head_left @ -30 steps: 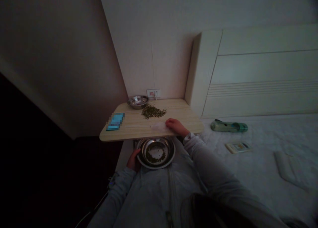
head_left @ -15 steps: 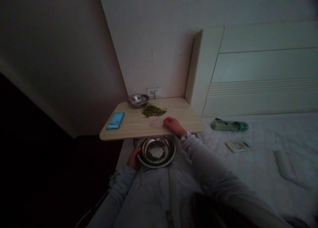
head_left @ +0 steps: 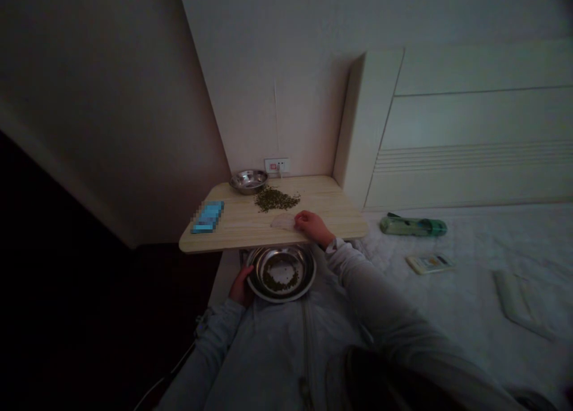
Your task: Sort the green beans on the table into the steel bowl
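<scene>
My left hand is closed on the left rim of a large stainless steel bowl, which sits at my lap just below the table's front edge. Small green grains lie in a curve on the bowl's floor. Over the wooden table, my right hand pinches a thin, translucent, plastic-looking piece, whose exact kind I cannot make out. Beyond that piece, a loose pile of green grains is spread on the tabletop. Behind the pile's left end stands a smaller steel bowl.
A phone with a lit, blurred screen lies at the table's left. On the bed at right are a green transparent bottle, a pale phone-like item and a flat pale packet. A wall socket with a plug is behind the table.
</scene>
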